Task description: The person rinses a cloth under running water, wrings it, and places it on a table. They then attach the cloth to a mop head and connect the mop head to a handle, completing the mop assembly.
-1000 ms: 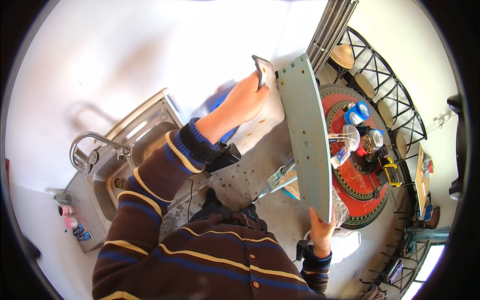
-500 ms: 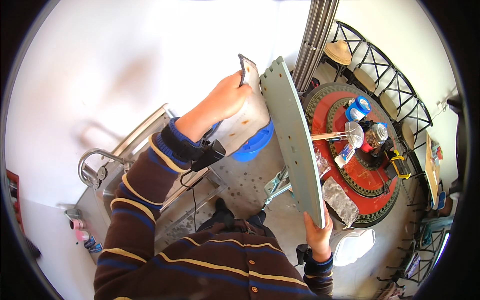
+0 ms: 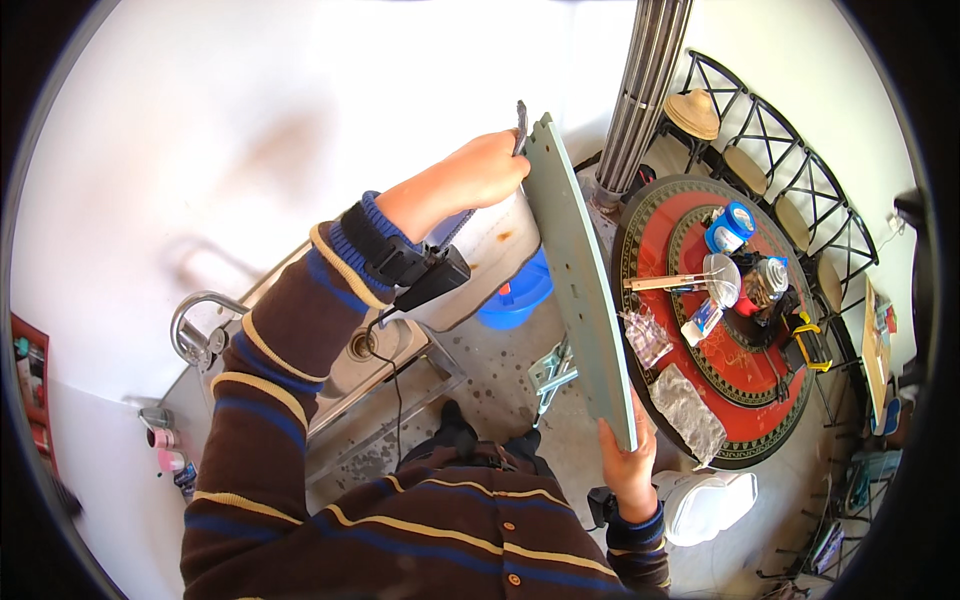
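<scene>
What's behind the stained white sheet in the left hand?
Part of a blue plastic tub shows past the lower edge of the stained white sheet. The sheet covers the tub's remainder and whatever else may be behind it.

The view was taken by a head-worn fisheye camera, near and above the fingers [image 3: 510, 168], directed downward, the floor [image 3: 492, 375] below them being included.

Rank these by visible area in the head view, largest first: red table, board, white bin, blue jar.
1. Red table
2. Board, though nearness probably enlarges it
3. White bin
4. Blue jar
</scene>
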Demonstrator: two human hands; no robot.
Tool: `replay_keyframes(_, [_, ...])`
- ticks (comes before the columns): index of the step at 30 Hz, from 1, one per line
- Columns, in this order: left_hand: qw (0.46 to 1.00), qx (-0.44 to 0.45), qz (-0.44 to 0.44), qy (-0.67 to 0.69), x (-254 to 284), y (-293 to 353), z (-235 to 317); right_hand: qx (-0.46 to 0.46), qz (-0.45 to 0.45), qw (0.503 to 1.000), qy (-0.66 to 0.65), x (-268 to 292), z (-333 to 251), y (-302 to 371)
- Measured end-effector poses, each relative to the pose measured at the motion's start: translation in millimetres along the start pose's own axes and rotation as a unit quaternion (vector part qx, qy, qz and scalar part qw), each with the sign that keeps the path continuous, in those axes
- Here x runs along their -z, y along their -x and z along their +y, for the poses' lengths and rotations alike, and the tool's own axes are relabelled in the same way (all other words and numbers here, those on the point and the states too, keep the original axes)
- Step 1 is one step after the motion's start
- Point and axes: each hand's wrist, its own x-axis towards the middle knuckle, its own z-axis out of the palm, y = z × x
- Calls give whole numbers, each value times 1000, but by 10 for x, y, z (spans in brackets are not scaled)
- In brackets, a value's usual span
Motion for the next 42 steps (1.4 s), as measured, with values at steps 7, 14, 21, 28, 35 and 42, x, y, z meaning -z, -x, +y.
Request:
replay_keyframes(7, [999, -24, 19, -43, -4, -95, -87, 15, -11, 1000, 9, -64, 12, -62])
replay_keyframes(14, [995, -7, -4, -100, 108, -126, 9, 38, -19, 999, 30, -93, 19, -114])
replay_keyframes(21, [986, 7, -38, -161, 152, -140, 71, 48, -8, 999, 22, -136, -32, -154])
replay_keyframes(28, [985, -30, -18, -168, 62, -31, 60, 23, -22, 999, -2, -175, -47, -166])
replay_keyframes(35, [987, 0, -3, -158, -170, 17, 85, 31, -11, 999, 5, -270, 1, -173])
replay_keyframes(42, [993, -91, 76, 26, -366, 95, -64, -24, 13, 998, -48, -265, 375, -243])
